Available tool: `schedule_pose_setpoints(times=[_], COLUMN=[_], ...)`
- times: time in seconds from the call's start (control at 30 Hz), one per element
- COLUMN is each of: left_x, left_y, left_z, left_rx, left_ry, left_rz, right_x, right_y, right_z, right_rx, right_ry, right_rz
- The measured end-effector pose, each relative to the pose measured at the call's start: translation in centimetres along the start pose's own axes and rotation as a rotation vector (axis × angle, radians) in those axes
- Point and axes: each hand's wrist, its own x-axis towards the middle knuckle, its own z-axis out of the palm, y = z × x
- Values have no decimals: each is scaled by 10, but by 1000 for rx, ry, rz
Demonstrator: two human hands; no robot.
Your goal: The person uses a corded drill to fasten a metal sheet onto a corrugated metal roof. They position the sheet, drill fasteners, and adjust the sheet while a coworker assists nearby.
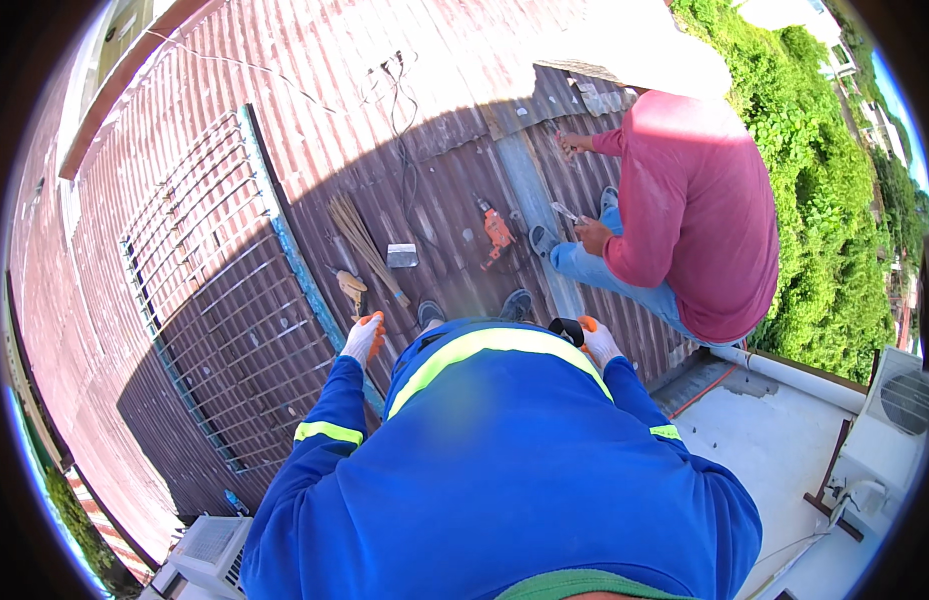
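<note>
Both my hands wear white gloves with orange fingertips. My left hand [364, 338] hangs by my left side with its fingers curled in, and nothing shows in it. Just beyond it a tan tool [352, 288] lies on the roof, its kind unclear. My right hand [598, 341] is closed at my right side against a black rounded object [565, 330], partly hidden by my body. Farther ahead lie an orange power drill [497, 235], a small silvery box-shaped piece [402, 256] and a bundle of thin brown rods [361, 240].
A co-worker in a red shirt [700, 215] crouches at the right, holding a pale hand tool [565, 211]. At left, a metal grille [210, 300] lies on the corrugated roof [315, 60]. A dark cable [401, 130] runs ahead. Air-conditioner units [897, 400] stand lower right and lower left.
</note>
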Motion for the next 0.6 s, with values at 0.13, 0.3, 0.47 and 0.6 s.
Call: schedule_pose_setpoints(times=[0.13,0.3,0.47,0.6], left_x=[-4,-12,-15,-12], left_y=[7,15,14,8], left_z=[7,15,18,15], left_rx=[-16,-5,30,50], left_ry=[38,57,108,93], left_rz=[-43,-4,15,2], right_x=[1,0,1,0], right_y=[-1,-5,-6,-4], right_z=[-1,1,4,5], right_rx=[-40,-16,27,-45], right_ry=[12,8,15,12], right_rz=[-8,-16,31,-1])
